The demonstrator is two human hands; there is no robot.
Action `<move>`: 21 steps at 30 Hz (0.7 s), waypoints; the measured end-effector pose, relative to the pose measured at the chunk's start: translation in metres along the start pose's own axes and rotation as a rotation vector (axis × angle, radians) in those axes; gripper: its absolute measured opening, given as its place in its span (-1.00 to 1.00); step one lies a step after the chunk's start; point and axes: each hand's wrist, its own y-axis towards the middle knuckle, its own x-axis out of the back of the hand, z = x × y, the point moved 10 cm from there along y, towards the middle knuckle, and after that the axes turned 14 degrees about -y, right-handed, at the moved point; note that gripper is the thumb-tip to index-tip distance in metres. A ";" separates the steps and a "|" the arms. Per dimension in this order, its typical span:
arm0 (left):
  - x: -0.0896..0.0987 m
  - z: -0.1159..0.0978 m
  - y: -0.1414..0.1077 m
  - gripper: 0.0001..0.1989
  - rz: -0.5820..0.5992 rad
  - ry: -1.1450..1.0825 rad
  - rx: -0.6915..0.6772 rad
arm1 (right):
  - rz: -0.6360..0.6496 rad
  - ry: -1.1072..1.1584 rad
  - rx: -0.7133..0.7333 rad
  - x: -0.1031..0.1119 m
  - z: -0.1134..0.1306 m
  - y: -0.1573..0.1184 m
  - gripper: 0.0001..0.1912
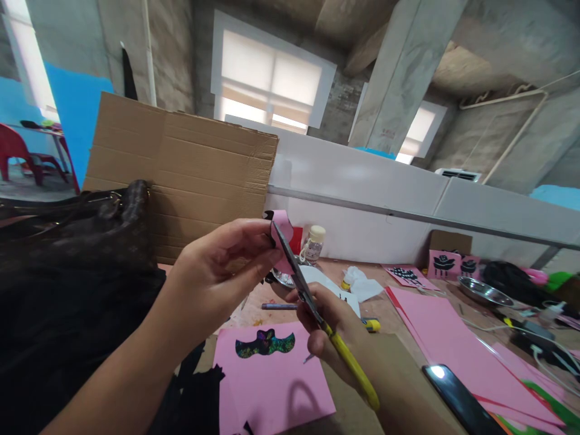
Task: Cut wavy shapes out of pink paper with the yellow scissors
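Note:
Between the thumb and fingers of my left hand is a small piece of paper, pink on one face with a black edge showing. My right hand grips a pair of scissors with yellow handles, blades pointing up and to the left. The blade tips lie against the pink paper, close to my left fingertips; whether they are parted is hard to see. Below both hands a pink sheet lies on the table, bearing a wavy black cutout with shiny coloured specks.
Black paper scraps and a dark handbag are on the left. A cardboard panel stands behind. On the right lie pink sheets, a phone, a metal dish and cables. A lidded jar stands farther back.

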 end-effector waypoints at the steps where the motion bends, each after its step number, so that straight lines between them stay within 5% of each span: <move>1: 0.000 0.001 0.000 -0.62 0.000 -0.007 0.002 | -0.002 0.003 -0.002 0.000 -0.001 0.000 -0.22; 21: -0.005 -0.003 0.000 -0.69 0.012 0.038 -0.020 | 0.005 0.069 0.000 -0.003 0.004 -0.001 -0.21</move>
